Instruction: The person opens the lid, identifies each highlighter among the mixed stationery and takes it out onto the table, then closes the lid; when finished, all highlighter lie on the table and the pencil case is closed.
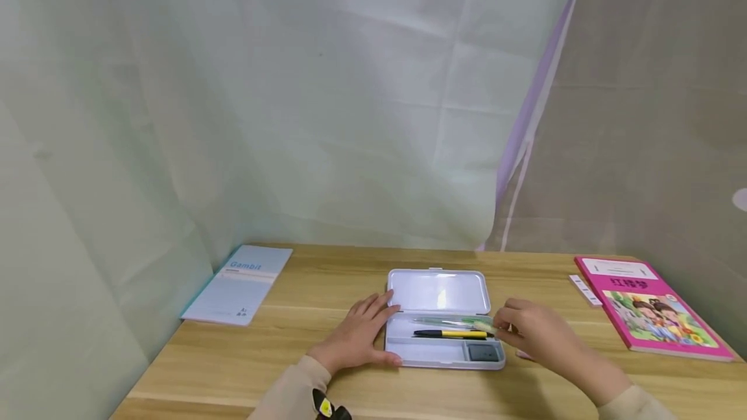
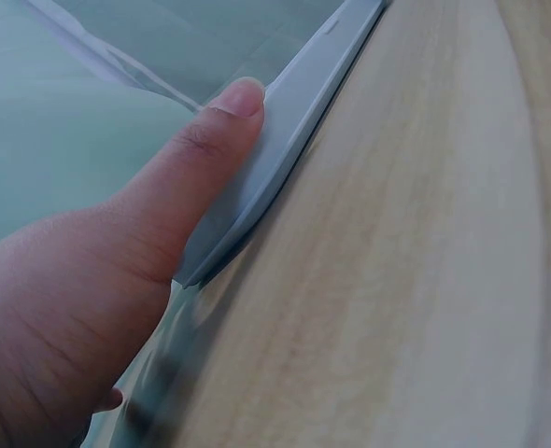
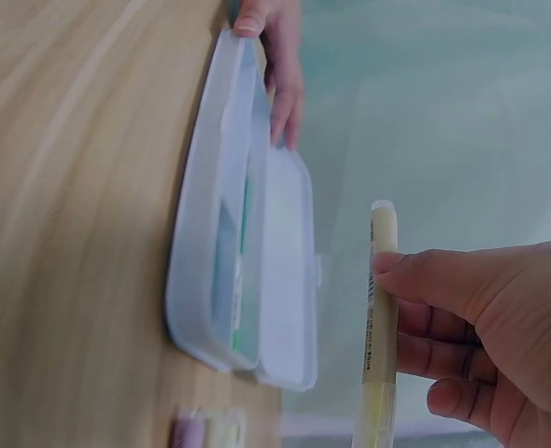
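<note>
A white pencil case (image 1: 426, 363) lies on the table with its lid (image 1: 438, 291) folded back. Inside are a yellow-and-black pen (image 1: 449, 334), a clear pen with green parts (image 3: 238, 308) and a dark grey block (image 1: 484, 352) in the small corner compartment. My left hand (image 1: 362, 332) rests on the case's left end, fingers stretched toward the lid; its thumb (image 2: 210, 140) lies along the front edge. At the right end, my right hand (image 1: 533, 329) pinches a pale yellow highlighter (image 3: 380, 327) between thumb and fingers, held above the case's edge.
A pink book (image 1: 665, 310) lies at the right, with a white strip (image 1: 585, 290) beside it. A pale blue notebook (image 1: 239, 284) is at the left. Beside the case's right end is a small purple-and-yellow item (image 3: 205, 429). Hanging cloth (image 1: 350, 115) closes off the back.
</note>
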`<action>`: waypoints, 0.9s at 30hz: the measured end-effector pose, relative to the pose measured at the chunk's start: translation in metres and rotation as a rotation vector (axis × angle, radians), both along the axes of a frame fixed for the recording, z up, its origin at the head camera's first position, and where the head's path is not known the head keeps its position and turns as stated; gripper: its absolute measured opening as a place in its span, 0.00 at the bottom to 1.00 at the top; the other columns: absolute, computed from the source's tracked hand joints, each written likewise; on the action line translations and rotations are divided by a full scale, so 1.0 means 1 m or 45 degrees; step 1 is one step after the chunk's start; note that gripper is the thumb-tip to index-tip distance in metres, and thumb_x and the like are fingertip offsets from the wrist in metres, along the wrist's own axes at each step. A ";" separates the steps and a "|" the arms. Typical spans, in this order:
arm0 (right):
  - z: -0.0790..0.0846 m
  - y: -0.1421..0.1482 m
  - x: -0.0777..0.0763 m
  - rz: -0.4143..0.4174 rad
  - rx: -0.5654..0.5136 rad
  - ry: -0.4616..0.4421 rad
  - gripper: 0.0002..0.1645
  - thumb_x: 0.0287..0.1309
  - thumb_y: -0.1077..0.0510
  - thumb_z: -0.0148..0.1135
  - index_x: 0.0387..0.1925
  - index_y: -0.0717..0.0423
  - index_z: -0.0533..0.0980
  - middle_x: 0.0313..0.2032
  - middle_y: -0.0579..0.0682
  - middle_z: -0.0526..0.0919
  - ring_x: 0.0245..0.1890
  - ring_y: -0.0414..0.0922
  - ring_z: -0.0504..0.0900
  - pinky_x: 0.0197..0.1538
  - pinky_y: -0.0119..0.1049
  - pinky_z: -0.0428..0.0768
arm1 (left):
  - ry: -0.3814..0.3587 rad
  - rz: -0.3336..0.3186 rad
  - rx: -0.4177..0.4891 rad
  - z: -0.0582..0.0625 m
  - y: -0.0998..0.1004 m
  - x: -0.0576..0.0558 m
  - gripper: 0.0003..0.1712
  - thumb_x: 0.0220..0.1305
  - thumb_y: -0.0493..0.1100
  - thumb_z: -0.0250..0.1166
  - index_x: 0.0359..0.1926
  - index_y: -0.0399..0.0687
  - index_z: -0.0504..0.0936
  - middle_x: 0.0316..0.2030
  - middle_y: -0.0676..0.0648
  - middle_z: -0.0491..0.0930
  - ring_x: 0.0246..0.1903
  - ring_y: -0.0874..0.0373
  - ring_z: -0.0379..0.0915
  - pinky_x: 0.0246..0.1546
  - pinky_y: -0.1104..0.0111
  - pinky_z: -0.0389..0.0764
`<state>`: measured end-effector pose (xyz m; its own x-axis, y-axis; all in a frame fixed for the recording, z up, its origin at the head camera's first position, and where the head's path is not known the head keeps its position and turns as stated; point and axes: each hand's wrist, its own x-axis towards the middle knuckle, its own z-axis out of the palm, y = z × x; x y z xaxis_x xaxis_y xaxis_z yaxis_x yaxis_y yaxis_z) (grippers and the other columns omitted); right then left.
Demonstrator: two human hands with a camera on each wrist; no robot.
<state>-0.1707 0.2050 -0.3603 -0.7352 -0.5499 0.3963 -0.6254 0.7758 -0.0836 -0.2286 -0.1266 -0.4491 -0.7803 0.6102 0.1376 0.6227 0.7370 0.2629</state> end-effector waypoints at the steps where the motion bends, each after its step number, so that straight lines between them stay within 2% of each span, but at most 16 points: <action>1: -0.002 0.003 0.001 0.009 -0.007 0.005 0.12 0.44 0.61 0.73 0.23 0.43 0.77 0.24 0.33 0.73 0.23 0.26 0.69 0.24 0.23 0.71 | -0.001 -0.002 -0.001 0.000 0.000 0.000 0.56 0.46 0.76 0.63 0.71 0.55 0.61 0.76 0.47 0.48 0.72 0.40 0.49 0.69 0.44 0.58; 3: -0.005 0.009 0.003 0.024 -0.019 -0.004 0.13 0.44 0.61 0.73 0.23 0.43 0.76 0.23 0.32 0.72 0.23 0.26 0.69 0.23 0.23 0.69 | 0.001 -0.003 -0.005 0.001 0.001 0.000 0.56 0.46 0.76 0.63 0.72 0.55 0.61 0.76 0.47 0.47 0.73 0.40 0.49 0.69 0.44 0.58; 9: -0.014 0.027 0.009 0.021 -0.053 -0.131 0.12 0.46 0.61 0.72 0.24 0.42 0.77 0.24 0.30 0.70 0.25 0.24 0.66 0.24 0.24 0.69 | -0.002 -0.010 0.004 0.001 0.000 0.000 0.56 0.46 0.75 0.64 0.72 0.54 0.61 0.76 0.46 0.47 0.72 0.40 0.49 0.70 0.44 0.57; 14: -0.025 0.040 0.014 0.050 -0.078 -0.136 0.11 0.47 0.61 0.71 0.25 0.43 0.77 0.24 0.28 0.70 0.25 0.23 0.64 0.24 0.23 0.67 | -0.010 -0.014 0.015 0.001 -0.001 0.000 0.56 0.46 0.75 0.64 0.72 0.55 0.61 0.76 0.46 0.47 0.72 0.40 0.49 0.70 0.43 0.57; 21: -0.038 0.052 0.016 0.028 -0.065 -0.180 0.09 0.48 0.61 0.71 0.25 0.44 0.79 0.25 0.28 0.72 0.25 0.22 0.65 0.24 0.23 0.69 | -0.011 -0.002 0.010 0.000 -0.001 -0.002 0.56 0.46 0.76 0.63 0.71 0.55 0.61 0.76 0.47 0.47 0.73 0.40 0.49 0.69 0.42 0.57; 27: -0.049 0.061 0.017 0.014 -0.038 -0.175 0.09 0.46 0.62 0.71 0.26 0.44 0.80 0.25 0.29 0.72 0.26 0.23 0.64 0.24 0.24 0.69 | -0.027 0.003 0.018 -0.001 -0.001 -0.002 0.56 0.46 0.77 0.63 0.71 0.55 0.61 0.76 0.48 0.47 0.73 0.40 0.49 0.69 0.42 0.57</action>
